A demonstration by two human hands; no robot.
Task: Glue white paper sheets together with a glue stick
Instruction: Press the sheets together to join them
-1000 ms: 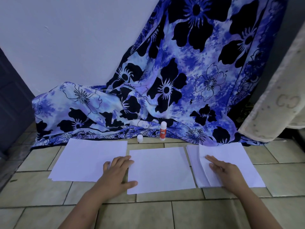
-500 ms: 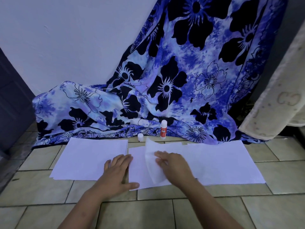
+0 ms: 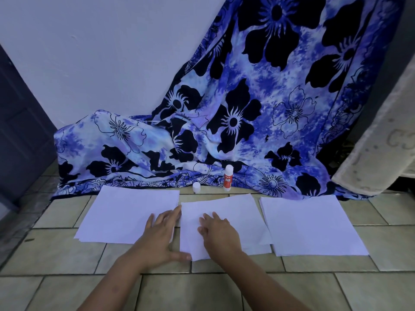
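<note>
Three lots of white paper lie in a row on the tiled floor [image 3: 67, 254]: a left pile [image 3: 121, 214], two middle sheets [image 3: 238, 218] overlapping askew, and a right pile [image 3: 310, 225]. The left hand [image 3: 160, 239] lies flat with fingers spread on the left pile's right edge, its thumb at the middle sheets' near corner. The right hand [image 3: 219, 234] presses flat on the middle sheets, fingers straight. Toward the floor's far edge, by a blue floral cloth [image 3: 247, 108], a glue stick [image 3: 228, 178] stands upright, its white cap [image 3: 196, 187] near it. Its red label's white writing is too small to read.
</note>
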